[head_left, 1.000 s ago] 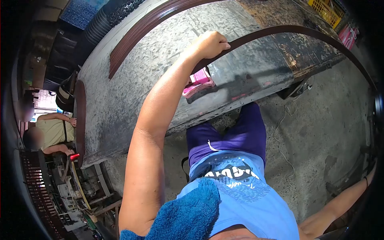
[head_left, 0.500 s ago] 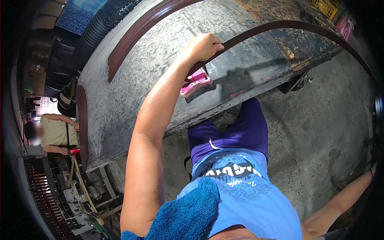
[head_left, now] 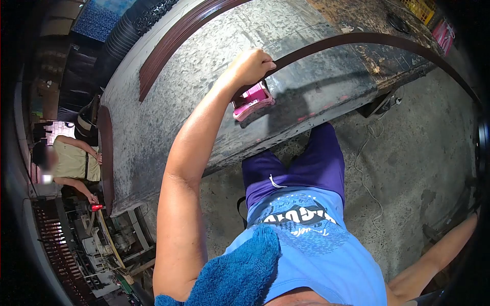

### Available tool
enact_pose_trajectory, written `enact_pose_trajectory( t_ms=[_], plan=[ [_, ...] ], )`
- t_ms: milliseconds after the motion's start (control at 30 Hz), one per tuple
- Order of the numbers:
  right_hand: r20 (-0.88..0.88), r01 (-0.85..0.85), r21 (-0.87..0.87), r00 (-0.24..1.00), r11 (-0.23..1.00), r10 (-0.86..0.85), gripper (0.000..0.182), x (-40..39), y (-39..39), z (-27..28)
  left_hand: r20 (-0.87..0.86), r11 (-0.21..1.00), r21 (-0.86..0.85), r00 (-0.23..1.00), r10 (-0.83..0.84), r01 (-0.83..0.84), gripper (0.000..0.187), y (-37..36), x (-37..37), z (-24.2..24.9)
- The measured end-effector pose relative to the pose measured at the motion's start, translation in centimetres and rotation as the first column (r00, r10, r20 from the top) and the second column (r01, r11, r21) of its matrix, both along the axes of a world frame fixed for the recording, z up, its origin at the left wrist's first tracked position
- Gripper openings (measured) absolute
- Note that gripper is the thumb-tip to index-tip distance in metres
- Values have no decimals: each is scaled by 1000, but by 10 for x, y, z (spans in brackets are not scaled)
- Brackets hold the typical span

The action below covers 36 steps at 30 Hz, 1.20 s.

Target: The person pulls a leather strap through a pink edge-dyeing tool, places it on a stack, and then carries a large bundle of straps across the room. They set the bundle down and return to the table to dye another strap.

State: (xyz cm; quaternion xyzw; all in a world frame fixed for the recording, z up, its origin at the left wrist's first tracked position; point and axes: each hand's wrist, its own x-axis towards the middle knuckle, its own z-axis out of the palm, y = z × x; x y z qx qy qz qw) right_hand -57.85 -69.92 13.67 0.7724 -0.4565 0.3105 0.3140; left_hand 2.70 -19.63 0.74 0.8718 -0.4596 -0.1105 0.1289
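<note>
Bit crowded here: a stack of brown strips point(head_left: 176, 46) lies along the far side of the worktop point(head_left: 153, 132), and a pink item point(head_left: 253, 102) sits right by the left hand point(head_left: 251, 66), partly covered. Left hand's pinching one end of a long brown strip point(head_left: 357, 39), which arches rightward over the worktop, then drops past its edge. Right hand's out of frame, can't tell its grip.
</note>
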Motion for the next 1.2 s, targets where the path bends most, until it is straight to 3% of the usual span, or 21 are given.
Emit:
enact_pose_trajectory(
  t_ms=[233, 333, 500, 600, 700, 933, 1200],
  plan=[
    [43, -18, 6, 999, 1000, 18, 46, 29, 13, 2, 6, 1000, -23, 1000, 16, -16, 23, 28, -3, 1],
    [6, -106, -26, 994, 994, 106, 44, 31, 6, 2, 50, 1000, 12, 999, -12, 11, 22, 41, -1, 1],
    [-115, -188, 50, 975, 981, 192, 52, 47, 7, 5, 44, 1000, 21, 999, 14, -15, 21, 64, -4, -1],
    [-86, -151, 110, 983, 982, 160, 57, 64, 18, 2, 26, 999, 24, 999, 22, -23, 21, 77, -6, 2],
    [-106, -266, 102, 955, 959, 276, 57, 73, 20, -1, 22, 999, 36, 999, 32, -32, 20, 89, -8, 5],
    [-126, -242, 138, 958, 960, 259, 54, 96, 22, -13, 78, 994, 77, 994, 71, -77, 19, 123, -12, 7],
    [-186, -407, 113, 887, 906, 422, 45, 125, 35, -30, 155, 974, 129, 974, 163, -184, 18, 165, -26, 15]
  ],
)
